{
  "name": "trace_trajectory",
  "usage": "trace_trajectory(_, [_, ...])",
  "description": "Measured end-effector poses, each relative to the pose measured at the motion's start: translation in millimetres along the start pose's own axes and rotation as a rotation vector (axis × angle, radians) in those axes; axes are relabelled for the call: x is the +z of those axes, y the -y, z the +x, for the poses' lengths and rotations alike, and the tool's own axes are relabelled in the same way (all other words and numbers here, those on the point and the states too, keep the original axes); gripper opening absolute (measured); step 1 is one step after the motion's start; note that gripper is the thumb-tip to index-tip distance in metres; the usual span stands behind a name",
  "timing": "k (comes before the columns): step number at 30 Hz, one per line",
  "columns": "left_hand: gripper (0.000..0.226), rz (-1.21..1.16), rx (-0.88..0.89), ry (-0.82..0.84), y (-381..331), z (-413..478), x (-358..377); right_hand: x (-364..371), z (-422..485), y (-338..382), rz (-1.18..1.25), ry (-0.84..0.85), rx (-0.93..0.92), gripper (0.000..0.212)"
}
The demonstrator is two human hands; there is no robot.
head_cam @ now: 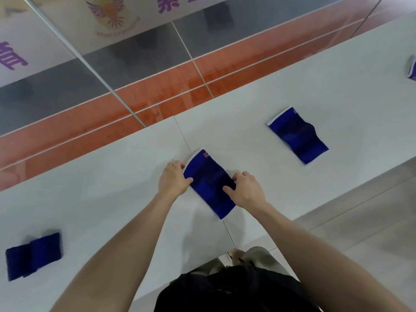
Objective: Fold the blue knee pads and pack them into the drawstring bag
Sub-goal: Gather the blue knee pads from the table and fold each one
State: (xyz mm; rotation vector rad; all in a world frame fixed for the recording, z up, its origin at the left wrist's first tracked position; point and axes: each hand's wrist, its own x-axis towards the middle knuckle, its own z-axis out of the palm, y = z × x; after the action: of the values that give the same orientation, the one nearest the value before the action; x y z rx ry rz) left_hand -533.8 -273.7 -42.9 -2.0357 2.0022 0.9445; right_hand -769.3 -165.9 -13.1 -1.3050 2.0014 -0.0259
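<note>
A blue knee pad (pixel 209 179) with white trim lies flat on the white table (pixel 112 176), straight in front of me. My left hand (pixel 174 177) grips its left edge, thumb on top of the fabric. My right hand (pixel 245 190) grips its right edge, thumb also lying on the fabric. A second blue knee pad (pixel 297 135) lies flat to the right, untouched. A folded blue pad (pixel 33 254) sits at the near left. No drawstring bag is in view.
Another blue item (pixel 412 68) shows at the far right edge of the table. A seam (pixel 182 136) runs across the tabletop under the pad. Beyond the table's far edge lies an orange and grey floor (pixel 135 91). My legs stand at the near edge.
</note>
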Motion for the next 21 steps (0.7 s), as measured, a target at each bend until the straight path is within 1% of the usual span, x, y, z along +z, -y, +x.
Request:
trace_trajectory(2, [0.03,-0.075,-0.056,0.035,-5.6,0.1,0.0,2.3,5.6,4.1,-0.014,0.028,-0.009,0.041])
trace_trajectory(3, [0.023,-0.097,-0.065,0.06,-8.8,0.4,-0.6,3.4,7.4,5.5,-0.03,0.042,-0.019,0.044])
trace_trajectory(4, [0.022,-0.1,-0.058,0.079,-11.9,0.9,-0.6,4.4,8.5,6.6,-0.047,0.052,-0.028,0.049])
trace_trajectory(6, [0.038,-0.126,-0.012,0.101,-21.5,-1.9,-1.4,6.1,9.7,6.9,-0.07,0.059,-0.041,0.056])
trace_trajectory(8, [0.055,-0.234,0.014,0.134,-30.4,-5.0,-2.2,6.7,11.1,6.6,-0.103,0.064,-0.056,0.059])
trace_trajectory(9, [0.058,-0.308,0.006,0.162,-34.3,-6.6,-3.8,6.0,11.8,6.2,-0.12,0.072,-0.069,0.061])
trace_trajectory(10, [0.054,-0.38,-0.006,0.204,-36.4,-7.2,-5.5,4.8,12.2,5.8,-0.14,0.078,-0.083,0.064])
trace_trajectory(12, [0.039,-0.502,-0.019,0.307,-35.0,-10.3,-10.4,0.8,10.9,3.5,-0.169,0.063,-0.108,0.071])
trace_trajectory(13, [0.036,-0.544,-0.011,0.357,-33.5,-15.6,-16.1,-2.5,8.5,1.6,-0.164,0.047,-0.115,0.076])
trace_trajectory(15, [0.042,-0.601,0.04,0.425,-28.6,-30.5,-31.5,-12.3,2.2,-1.2,-0.122,0.009,-0.139,0.082])
trace_trajectory(17, [0.046,-0.645,0.086,0.457,-23.0,-47.4,-47.4,-26.4,-5.2,-0.8,-0.01,0.013,-0.169,0.078])
trace_trajectory(19, [0.047,-0.675,0.122,0.459,-19.8,-64.5,-60.8,-43.1,-12.1,5.3,0.174,0.126,-0.208,0.067])
trace_trajectory(21, [0.046,-0.687,0.154,0.443,-18.5,-79.5,-69.4,-54.9,-19.1,16.3,0.239,0.238,-0.289,0.048])
